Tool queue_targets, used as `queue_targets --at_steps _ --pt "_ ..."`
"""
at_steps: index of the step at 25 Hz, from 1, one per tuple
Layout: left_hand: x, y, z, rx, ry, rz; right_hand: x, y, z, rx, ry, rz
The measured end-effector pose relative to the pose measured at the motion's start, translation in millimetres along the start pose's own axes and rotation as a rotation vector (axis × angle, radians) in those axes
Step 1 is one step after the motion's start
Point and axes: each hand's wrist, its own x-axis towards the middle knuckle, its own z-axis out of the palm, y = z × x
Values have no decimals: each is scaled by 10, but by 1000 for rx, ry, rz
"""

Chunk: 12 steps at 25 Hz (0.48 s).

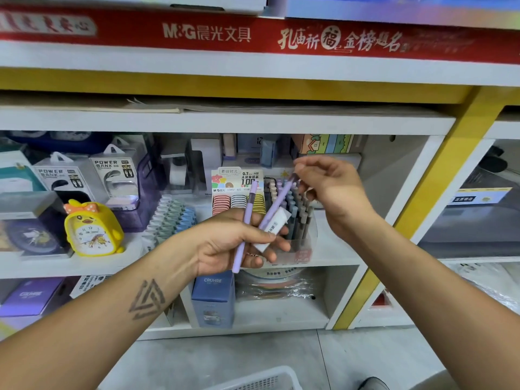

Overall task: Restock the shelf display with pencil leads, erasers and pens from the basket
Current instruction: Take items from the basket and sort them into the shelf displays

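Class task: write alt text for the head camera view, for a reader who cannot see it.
A person's left hand holds two lilac pens and a white eraser before a stationery shelf, while the right hand pinches the tip of one pen above a clear pen holder. A yellow duck clock stands to the left.

A yellow duck alarm clock (92, 228) stands beside boxed power banks (115, 175).
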Motion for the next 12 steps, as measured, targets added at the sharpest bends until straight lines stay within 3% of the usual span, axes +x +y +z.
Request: queue_targets --at_steps 3,8,12 --pt "-35 16 -113 -30 108 -39 81 -22 -59 -95 138 -100" --pt "-81 65 -229 -148 233 52 -13 119 -88 -632 -40 -368" --pt "-100 51 -204 -120 221 48 -70 248 -89 -851 -157 -390"
